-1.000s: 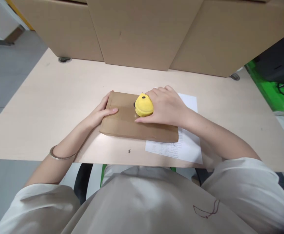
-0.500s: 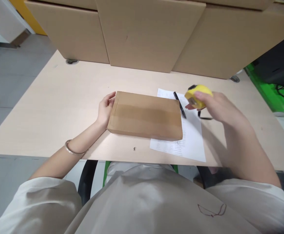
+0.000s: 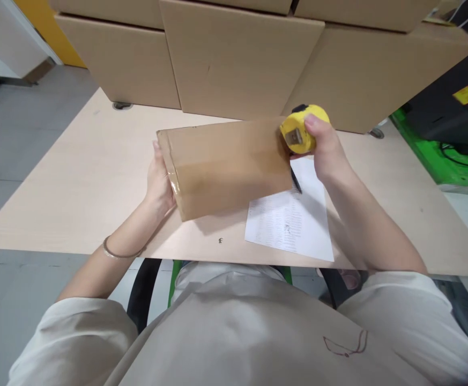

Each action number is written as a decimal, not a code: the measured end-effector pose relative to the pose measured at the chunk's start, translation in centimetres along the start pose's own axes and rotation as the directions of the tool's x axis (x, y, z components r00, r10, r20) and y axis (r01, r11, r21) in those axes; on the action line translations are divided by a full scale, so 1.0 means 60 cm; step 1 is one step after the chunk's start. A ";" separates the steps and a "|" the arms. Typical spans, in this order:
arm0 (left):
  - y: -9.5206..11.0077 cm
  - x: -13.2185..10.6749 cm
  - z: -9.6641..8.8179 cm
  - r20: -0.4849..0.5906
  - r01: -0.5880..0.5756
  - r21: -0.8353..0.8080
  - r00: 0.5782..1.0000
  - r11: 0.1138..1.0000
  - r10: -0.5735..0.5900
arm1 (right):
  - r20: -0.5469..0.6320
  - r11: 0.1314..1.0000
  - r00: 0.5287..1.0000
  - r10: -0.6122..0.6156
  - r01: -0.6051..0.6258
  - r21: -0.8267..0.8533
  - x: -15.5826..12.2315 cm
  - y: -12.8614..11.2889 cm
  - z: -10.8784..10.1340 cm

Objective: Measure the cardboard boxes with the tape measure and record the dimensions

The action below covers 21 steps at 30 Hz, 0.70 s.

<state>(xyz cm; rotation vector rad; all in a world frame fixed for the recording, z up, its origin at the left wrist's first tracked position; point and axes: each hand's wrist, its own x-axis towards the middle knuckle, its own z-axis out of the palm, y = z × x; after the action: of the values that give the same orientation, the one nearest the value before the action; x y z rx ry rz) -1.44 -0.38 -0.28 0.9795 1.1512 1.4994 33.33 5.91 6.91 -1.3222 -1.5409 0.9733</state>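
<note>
A flat brown cardboard box is tilted above the table, its taped end to the left. My left hand grips that left end, with most of its fingers hidden behind the box. In my right hand is a yellow tape measure, thumb across its side, held against the box's upper right corner. Beneath the box's right part lies a printed sheet of paper. A black pen rests on the sheet, partly covered by the box.
Large cardboard cartons stand in a row along the back of the light wooden table. A tiny dark mark or object is near the front edge. At the right are a green surface and dark equipment.
The box has been raised off the table and tipped, its left end now higher in view. My right hand moved left with the tape measure, up to the box's right end.
</note>
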 end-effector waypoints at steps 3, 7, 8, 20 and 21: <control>0.044 -0.043 0.022 0.070 -0.131 -0.032 0.989 0.991 0.133 | 0.031 0.990 0.999 -0.013 0.009 0.138 0.056 0.016 0.032; 0.058 -0.101 0.042 0.187 -0.337 0.222 0.936 0.915 0.300 | 0.110 0.989 0.993 -0.030 0.014 0.145 0.098 0.036 0.087; 0.051 -0.112 0.045 0.226 -0.382 0.272 0.917 0.883 0.327 | 0.109 0.991 0.994 -0.029 0.015 0.135 0.102 0.040 0.099; 0.022 -0.106 0.074 0.417 -0.437 0.204 0.849 0.876 0.326 | 0.003 0.994 0.994 -0.112 0.112 -0.010 0.134 0.051 0.056; 0.027 -0.084 0.080 0.323 -0.373 0.191 0.897 0.908 0.301 | 0.039 0.992 0.992 -0.123 0.122 0.021 0.141 0.037 0.044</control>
<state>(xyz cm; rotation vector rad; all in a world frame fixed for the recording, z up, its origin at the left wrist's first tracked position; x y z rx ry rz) 3.82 -4.53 2.19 1.5861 1.0051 1.4361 30.96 14.52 4.95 -1.1871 -1.6200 0.9397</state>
